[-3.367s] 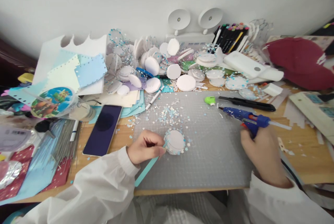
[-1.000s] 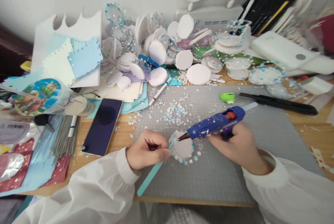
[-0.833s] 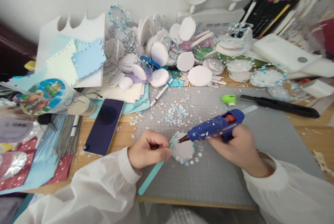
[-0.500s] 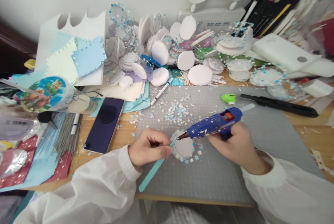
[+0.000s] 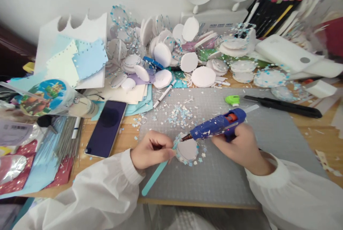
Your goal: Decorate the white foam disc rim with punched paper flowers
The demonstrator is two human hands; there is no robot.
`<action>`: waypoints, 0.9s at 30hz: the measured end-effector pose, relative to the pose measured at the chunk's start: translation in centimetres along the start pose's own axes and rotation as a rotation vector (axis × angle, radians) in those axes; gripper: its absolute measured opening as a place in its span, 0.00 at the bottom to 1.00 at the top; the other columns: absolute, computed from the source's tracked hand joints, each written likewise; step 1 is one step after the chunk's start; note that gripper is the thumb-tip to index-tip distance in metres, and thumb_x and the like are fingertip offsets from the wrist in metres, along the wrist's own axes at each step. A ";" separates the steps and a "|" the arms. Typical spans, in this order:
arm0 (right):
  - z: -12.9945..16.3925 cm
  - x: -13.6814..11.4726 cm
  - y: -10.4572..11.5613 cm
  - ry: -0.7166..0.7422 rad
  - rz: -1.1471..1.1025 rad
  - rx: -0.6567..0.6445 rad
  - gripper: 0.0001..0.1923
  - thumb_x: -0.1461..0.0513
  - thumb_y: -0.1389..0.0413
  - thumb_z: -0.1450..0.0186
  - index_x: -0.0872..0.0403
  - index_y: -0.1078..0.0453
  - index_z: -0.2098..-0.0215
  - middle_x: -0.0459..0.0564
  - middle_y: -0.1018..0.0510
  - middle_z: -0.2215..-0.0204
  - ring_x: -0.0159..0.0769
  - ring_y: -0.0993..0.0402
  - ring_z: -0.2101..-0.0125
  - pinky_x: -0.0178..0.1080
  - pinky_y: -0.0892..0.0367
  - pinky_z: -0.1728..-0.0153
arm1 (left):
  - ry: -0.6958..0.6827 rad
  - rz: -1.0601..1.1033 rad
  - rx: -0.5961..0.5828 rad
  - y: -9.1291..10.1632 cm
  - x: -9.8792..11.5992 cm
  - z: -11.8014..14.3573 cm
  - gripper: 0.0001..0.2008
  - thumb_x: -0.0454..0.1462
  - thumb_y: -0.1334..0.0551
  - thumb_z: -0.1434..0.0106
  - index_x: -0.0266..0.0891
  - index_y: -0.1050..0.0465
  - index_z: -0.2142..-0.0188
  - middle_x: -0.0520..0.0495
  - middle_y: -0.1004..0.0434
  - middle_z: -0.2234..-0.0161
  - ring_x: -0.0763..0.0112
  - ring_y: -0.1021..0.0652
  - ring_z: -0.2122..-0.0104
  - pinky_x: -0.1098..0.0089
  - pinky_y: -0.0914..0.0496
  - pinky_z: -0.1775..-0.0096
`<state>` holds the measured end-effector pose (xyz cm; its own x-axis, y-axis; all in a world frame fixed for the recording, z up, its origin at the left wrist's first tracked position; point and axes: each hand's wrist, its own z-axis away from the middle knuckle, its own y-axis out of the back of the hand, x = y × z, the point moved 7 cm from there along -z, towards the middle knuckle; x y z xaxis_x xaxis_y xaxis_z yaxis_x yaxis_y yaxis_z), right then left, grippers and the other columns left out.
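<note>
And here's my left grip (image 5: 152, 151), closed on a turquoise stick (image 5: 155, 178), its far end at the left edge of a round white disc (image 5: 187, 150) that lies on the grey cutting mat (image 5: 214, 176). My right grip (image 5: 238, 148) is wrapped around the blue glue gun (image 5: 214, 126), its nozzle (image 5: 187, 137) right at the stick's far end — touching or not, I can't tell. Loose confetti (image 5: 180, 115) sits heaped just beyond the disc!

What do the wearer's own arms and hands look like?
Loose, plain off-white long sleeves, softly creased, gathered into cuffs at the wrists. The left hand and right hand are ungloved, with no jewellery showing. No markings visible on the fabric.
</note>
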<state>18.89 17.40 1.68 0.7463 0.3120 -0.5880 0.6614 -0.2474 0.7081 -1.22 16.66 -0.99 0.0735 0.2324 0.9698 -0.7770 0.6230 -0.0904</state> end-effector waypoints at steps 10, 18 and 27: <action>-0.1 0.1 -0.1 -0.008 -0.006 0.005 0.15 0.61 0.46 0.49 0.51 0.46 0.88 0.39 0.43 0.92 0.26 0.47 0.89 0.32 0.48 0.86 | -0.005 -0.012 -0.004 0.0 -0.1 0.0 0.20 0.44 0.37 0.45 0.34 0.36 0.86 0.53 0.41 0.87 0.80 0.41 0.85 0.75 0.49 0.82; -0.2 0.0 0.0 -0.023 -0.035 0.006 0.15 0.61 0.46 0.49 0.51 0.48 0.88 0.38 0.44 0.92 0.25 0.48 0.89 0.32 0.49 0.87 | -0.010 -0.010 0.008 0.1 -0.3 0.0 0.20 0.44 0.37 0.44 0.34 0.36 0.85 0.53 0.41 0.87 0.80 0.41 0.85 0.75 0.48 0.82; 0.0 0.2 -0.2 -0.015 -0.016 -0.013 0.15 0.61 0.46 0.49 0.51 0.47 0.88 0.39 0.43 0.91 0.26 0.47 0.88 0.33 0.48 0.85 | 0.000 -0.020 0.011 0.1 -0.3 -0.1 0.20 0.45 0.38 0.45 0.34 0.36 0.85 0.53 0.40 0.87 0.80 0.41 0.85 0.75 0.48 0.82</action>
<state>18.91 17.51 1.37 0.7366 0.3023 -0.6050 0.6724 -0.2305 0.7034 -1.30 16.72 -1.31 0.0891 0.2193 0.9716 -0.7821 0.6194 -0.0681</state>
